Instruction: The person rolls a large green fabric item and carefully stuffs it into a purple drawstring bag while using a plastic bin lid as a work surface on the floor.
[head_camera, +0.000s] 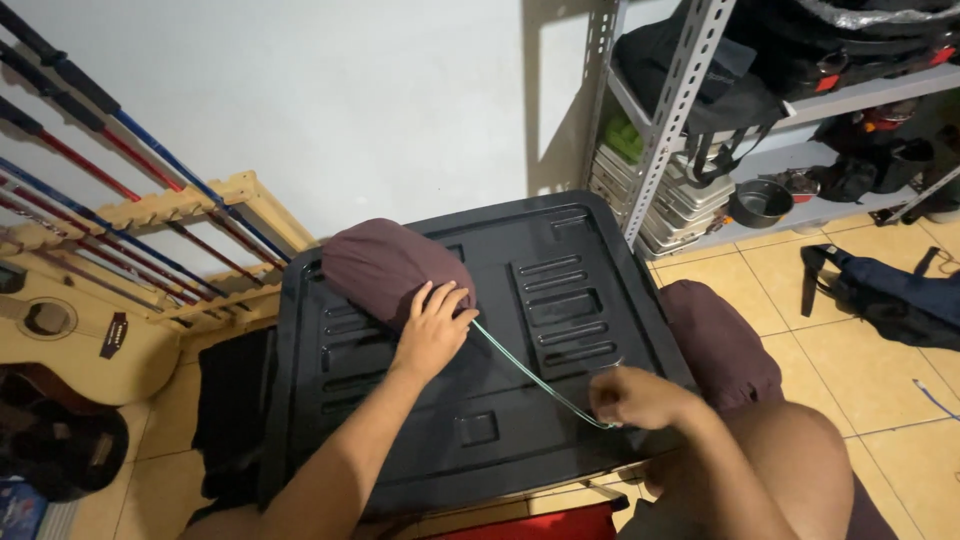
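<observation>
Head view, read from the left edge across. I note an acoustic guitar (60, 335) lying at the far left, its body near the floor tiles. Above and beside it stands a wooden rack (215, 205) carrying several slanted poles (120, 185) in red, blue and black against the white wall.

At centre I see a black plastic lid (560, 300) with moulded ribs, which serves as the work surface. On its upper left part rests a dark maroon stuff sack (385, 265), rounded and full. The left hand (432, 328) lies palm down on the sack's near end, fingers spread and curved over the fabric; it presses rather than closes around it. From just under that hand a thin pale green cord (530, 375) runs taut, diagonally down to the right across the lid.

The right hand (632, 397) sits near the lid's front right edge. Its fingers are curled in, pinching the far end of the cord; I cannot tell how many fingers bear on it.

Just beyond the lid's right edge I record a second maroon sack (722, 345) on the floor, beside the person's bare knee (770, 460).

Further right stands a grey metal shelf (680, 110) holding stacked metal trays (665, 205), a dark bowl (760, 202) and black bags. A dark blue bag (895, 290) lies on the tiles at the far right.
</observation>
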